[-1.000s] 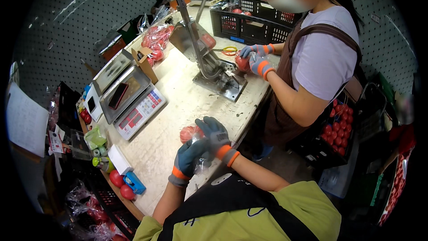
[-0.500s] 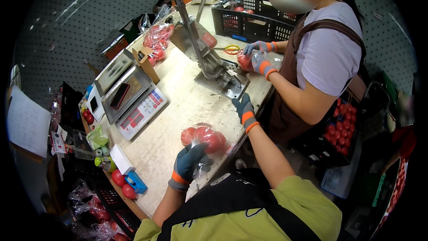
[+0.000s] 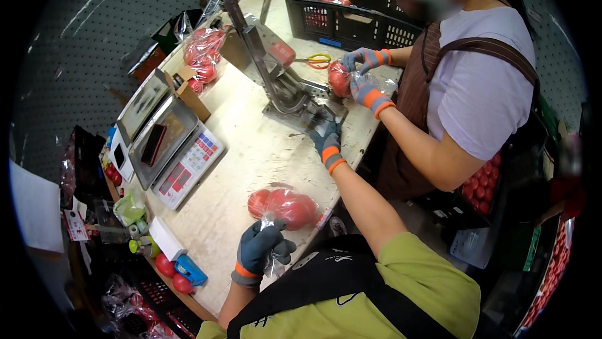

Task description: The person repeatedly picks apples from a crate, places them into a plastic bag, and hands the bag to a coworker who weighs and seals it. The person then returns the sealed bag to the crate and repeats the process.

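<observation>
My left hand [image 3: 258,248], in a grey glove with an orange cuff, is closed round the gathered neck of a clear plastic bag of tomatoes [image 3: 291,208]. The bag's loose end hangs below my fingers, and the red tomatoes rest on the table near its front edge. My right hand [image 3: 327,144], gloved alike, reaches to the front edge of the metal base of a lever hand press [image 3: 291,97]. Its thumb and fingers look apart, with nothing visible in them; the fingertips partly blend into the dark metal.
At left stands a weighing scale [image 3: 188,166] with a phone [image 3: 153,144] on its pan. Bagged tomatoes [image 3: 204,53] lie behind it. Across the table a co-worker [image 3: 483,82] handles another tomato bag [image 3: 339,80] beside scissors [image 3: 318,60] and a black crate [image 3: 342,22].
My right hand has moved onto the front of the press base. My left hand now grips the bag's neck lower, apart from the tomatoes. The whole view has shifted slightly.
</observation>
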Action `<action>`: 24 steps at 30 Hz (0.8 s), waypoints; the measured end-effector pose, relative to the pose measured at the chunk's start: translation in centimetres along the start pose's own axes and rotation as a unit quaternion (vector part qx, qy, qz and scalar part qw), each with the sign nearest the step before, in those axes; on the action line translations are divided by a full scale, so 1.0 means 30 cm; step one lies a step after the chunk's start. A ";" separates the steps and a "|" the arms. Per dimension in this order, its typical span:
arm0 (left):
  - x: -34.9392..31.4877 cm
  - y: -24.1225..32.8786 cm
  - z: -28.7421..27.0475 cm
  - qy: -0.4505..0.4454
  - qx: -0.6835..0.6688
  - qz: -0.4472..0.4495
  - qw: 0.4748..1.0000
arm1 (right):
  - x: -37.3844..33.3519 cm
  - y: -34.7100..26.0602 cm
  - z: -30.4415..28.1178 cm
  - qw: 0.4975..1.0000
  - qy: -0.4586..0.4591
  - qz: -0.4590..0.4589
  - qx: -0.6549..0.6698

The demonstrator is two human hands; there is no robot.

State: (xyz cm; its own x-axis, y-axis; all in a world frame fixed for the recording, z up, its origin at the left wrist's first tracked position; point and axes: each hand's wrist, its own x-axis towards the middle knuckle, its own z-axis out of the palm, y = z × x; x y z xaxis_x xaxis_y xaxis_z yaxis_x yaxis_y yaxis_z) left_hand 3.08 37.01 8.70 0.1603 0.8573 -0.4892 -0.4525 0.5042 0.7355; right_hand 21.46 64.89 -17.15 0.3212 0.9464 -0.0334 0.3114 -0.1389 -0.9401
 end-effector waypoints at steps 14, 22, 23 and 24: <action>-0.004 0.021 0.048 0.078 0.083 0.032 0.993 | -0.160 -0.071 -0.128 0.987 -0.101 -0.126 -0.002; -0.020 0.004 0.037 0.073 0.212 0.059 0.973 | -0.702 -0.229 -0.504 0.961 -0.262 -0.022 0.082; -0.018 0.000 0.042 0.073 0.201 0.054 0.975 | -0.706 -0.207 -0.515 0.962 -0.265 -0.024 0.059; -0.020 -0.007 0.046 0.075 0.191 0.049 0.977 | -0.704 -0.186 -0.520 0.962 -0.269 -0.026 0.036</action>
State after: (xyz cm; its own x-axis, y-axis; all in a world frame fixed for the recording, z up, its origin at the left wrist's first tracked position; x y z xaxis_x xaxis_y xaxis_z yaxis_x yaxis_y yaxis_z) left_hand 4.29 36.55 9.49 -0.0098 0.8931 -0.4498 -0.0934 0.4470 0.8896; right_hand 26.89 41.13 -5.90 -0.2082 0.9682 -0.1387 0.2450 -0.0857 -0.9657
